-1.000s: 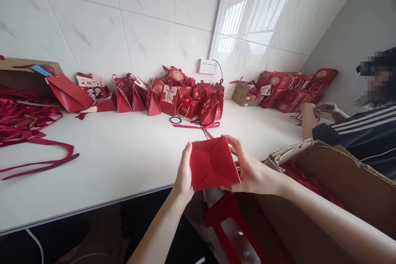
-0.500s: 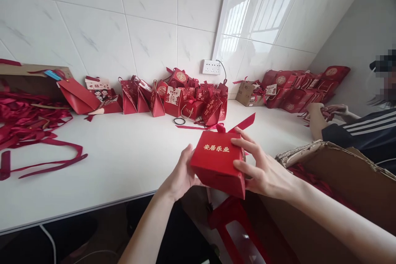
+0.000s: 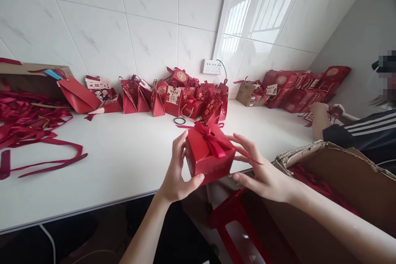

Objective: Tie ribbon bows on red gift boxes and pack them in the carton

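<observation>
A red gift box [image 3: 206,170] is held over the table's front edge, its top tied with a red ribbon bow [image 3: 219,147]. My left hand [image 3: 177,177] grips the box's left side, with the thumb across the front face. On the other side, my right hand [image 3: 264,173] has its fingers spread close to the box's right side; whether the fingertips touch it I cannot tell. One ribbon tail trails over the right fingers.
Red boxes [image 3: 173,101] line the wall behind, with a black ring [image 3: 179,121] before them. Red ribbons [image 3: 34,113] pile up at left. A torn-edged carton [image 3: 346,169] stands at right, near another person's arm [image 3: 320,119]. Below is a red stool [image 3: 225,214].
The box has turned over: its gold-lettered face was up, and now the bowed top shows. My right fingers have come off that face and spread apart.
</observation>
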Demonstrator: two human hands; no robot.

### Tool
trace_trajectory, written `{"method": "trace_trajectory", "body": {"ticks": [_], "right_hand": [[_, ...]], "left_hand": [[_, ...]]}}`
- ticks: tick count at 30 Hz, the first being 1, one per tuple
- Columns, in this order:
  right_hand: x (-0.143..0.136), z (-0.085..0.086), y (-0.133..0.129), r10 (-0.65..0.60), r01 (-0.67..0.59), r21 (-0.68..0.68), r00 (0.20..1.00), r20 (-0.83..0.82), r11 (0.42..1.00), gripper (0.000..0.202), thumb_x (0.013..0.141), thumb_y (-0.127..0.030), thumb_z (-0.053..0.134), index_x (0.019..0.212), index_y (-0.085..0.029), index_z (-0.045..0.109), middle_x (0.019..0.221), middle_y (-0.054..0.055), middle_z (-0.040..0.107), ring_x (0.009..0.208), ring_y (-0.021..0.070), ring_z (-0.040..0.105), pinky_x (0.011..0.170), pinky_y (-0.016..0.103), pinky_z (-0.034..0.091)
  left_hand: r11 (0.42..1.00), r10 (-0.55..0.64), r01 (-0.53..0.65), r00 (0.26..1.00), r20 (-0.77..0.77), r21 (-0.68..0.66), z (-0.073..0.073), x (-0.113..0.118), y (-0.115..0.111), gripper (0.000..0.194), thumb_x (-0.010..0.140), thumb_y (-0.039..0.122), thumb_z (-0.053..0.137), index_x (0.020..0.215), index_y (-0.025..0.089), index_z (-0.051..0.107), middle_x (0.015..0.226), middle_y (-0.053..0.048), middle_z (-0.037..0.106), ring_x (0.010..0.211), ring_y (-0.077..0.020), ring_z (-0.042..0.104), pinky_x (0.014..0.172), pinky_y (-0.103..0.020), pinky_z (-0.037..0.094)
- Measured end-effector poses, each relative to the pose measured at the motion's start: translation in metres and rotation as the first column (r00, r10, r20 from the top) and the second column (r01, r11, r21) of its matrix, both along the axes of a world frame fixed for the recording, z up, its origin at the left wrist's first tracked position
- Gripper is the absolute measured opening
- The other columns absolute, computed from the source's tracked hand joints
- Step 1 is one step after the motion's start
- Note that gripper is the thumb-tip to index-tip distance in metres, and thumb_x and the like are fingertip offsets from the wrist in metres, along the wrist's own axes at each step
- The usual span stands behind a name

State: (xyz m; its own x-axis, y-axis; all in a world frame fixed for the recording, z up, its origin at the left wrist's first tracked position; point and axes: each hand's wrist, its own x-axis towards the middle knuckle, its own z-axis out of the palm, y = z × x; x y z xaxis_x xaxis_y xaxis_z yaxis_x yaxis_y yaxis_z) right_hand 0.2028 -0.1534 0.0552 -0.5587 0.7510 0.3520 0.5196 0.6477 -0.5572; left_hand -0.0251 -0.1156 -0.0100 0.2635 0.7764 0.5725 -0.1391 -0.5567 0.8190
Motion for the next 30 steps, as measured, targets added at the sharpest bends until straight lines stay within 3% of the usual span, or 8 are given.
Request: {"method": "trace_trajectory", "body": {"ticks": [4, 8, 12, 15, 17, 19, 24, 30], "right_hand": [[0.003, -0.006, 0.006, -0.145, 0.149, -0.055, 0.987, 0.067, 0.987, 0.056, 0.089, -0.031, 0.047, 0.136, -0.032, 0.015, 0.136, 0.012, 0.033, 0.12, 0.0243, 0.047, 0.086, 0.039, 0.054], [0.003, -0.011, 0.012, -0.167, 0.181, -0.12, 0.979, 0.114, 0.976, 0.052, 0.087, -0.031, 0.046, 0.133, -0.03, 0.02, 0.13, 0.012, 0.038, 0.115, 0.0248, 0.05, 0.08, 0.038, 0.057], [-0.002, -0.014, 0.014, -0.114, 0.131, -0.23, 0.99, 0.085, 0.964, 0.053, 0.086, -0.034, 0.047, 0.132, -0.028, 0.02, 0.134, 0.014, 0.035, 0.116, 0.0253, 0.049, 0.079, 0.039, 0.057], [0.0, -0.018, 0.015, -0.064, 0.074, -0.361, 0.997, 0.041, 0.93, 0.055, 0.087, -0.039, 0.047, 0.132, -0.027, 0.017, 0.136, 0.016, 0.033, 0.116, 0.0247, 0.049, 0.079, 0.038, 0.056], [0.003, -0.02, 0.018, -0.078, 0.071, -0.416, 0.997, -0.001, 0.907, 0.056, 0.088, -0.045, 0.046, 0.132, -0.026, 0.018, 0.132, 0.016, 0.037, 0.111, 0.0234, 0.053, 0.08, 0.039, 0.055], [0.007, -0.022, 0.022, -0.114, 0.083, -0.46, 0.993, -0.041, 0.884, 0.054, 0.089, -0.051, 0.042, 0.131, -0.024, 0.021, 0.122, 0.015, 0.047, 0.1, 0.0213, 0.058, 0.078, 0.039, 0.054], [-0.003, -0.02, 0.041, -0.236, 0.127, -0.67, 0.969, -0.074, 0.732, 0.06, 0.083, -0.067, 0.037, 0.097, -0.013, 0.056, 0.083, 0.009, 0.06, 0.074, 0.0171, 0.061, 0.063, 0.03, 0.052], [-0.039, -0.021, 0.051, -0.274, 0.105, -0.816, 0.959, -0.068, 0.569, 0.061, 0.082, -0.066, 0.038, 0.061, -0.012, 0.056, 0.042, 0.0, 0.05, 0.04, 0.0075, 0.044, 0.044, 0.021, 0.037]], "left_hand": [[0.994, 0.041, -0.063, 0.971, -0.234, -0.089, -0.021, -0.021, 0.018, 0.088, 0.062, 0.013, 0.056, 0.14, 0.03, 0.021, 0.131, -0.009, 0.04, 0.102, -0.025, 0.053, 0.086, -0.04, 0.045], [0.861, -0.253, 0.109, 0.939, -0.232, -0.497, -0.02, -0.05, 0.035, 0.09, 0.062, 0.009, 0.048, 0.142, 0.033, 0.014, 0.093, -0.002, 0.062, 0.058, -0.012, 0.051, 0.054, -0.026, 0.043], [0.836, -0.389, 0.246, 0.896, -0.213, -0.491, -0.003, -0.059, 0.054, 0.076, 0.061, 0.01, 0.058, 0.133, 0.029, 0.039, 0.122, -0.006, 0.056, 0.094, -0.0213, 0.058, 0.074, -0.029, 0.047], [0.879, -0.092, -0.016, 0.975, -0.201, -0.477, 0.0, -0.053, 0.065, 0.055, 0.064, 0.02, 0.061, 0.118, 0.025, 0.052, 0.131, -0.008, 0.049, 0.112, -0.024, 0.052, 0.086, -0.031, 0.044], [0.834, 0.235, -0.295, 0.955, -0.184, -0.466, -0.002, -0.047, 0.065, 0.041, 0.069, 0.029, 0.057, 0.11, 0.022, 0.054, 0.126, -0.009, 0.051, 0.11, -0.0234, 0.052, 0.085, -0.031, 0.044], [0.8, 0.376, -0.419, 0.908, -0.185, -0.43, 0.0, -0.042, 0.058, 0.03, 0.075, 0.037, 0.05, 0.098, 0.019, 0.056, 0.112, -0.008, 0.057, 0.101, -0.0214, 0.055, 0.079, -0.029, 0.044], [0.835, 0.261, -0.438, 0.848, -0.461, -0.333, 0.018, -0.033, 0.029, 0.041, 0.082, 0.055, 0.042, 0.06, 0.019, 0.041, 0.055, 0.004, 0.044, 0.053, -0.012, 0.044, 0.053, -0.024, 0.033], [0.832, 0.274, -0.494, 0.763, -0.585, -0.254, 0.029, -0.034, 0.005, 0.045, 0.081, 0.053, 0.044, 0.055, 0.02, 0.029, 0.051, 0.005, 0.029, 0.049, -0.0106, 0.032, 0.048, -0.023, 0.024]]}}
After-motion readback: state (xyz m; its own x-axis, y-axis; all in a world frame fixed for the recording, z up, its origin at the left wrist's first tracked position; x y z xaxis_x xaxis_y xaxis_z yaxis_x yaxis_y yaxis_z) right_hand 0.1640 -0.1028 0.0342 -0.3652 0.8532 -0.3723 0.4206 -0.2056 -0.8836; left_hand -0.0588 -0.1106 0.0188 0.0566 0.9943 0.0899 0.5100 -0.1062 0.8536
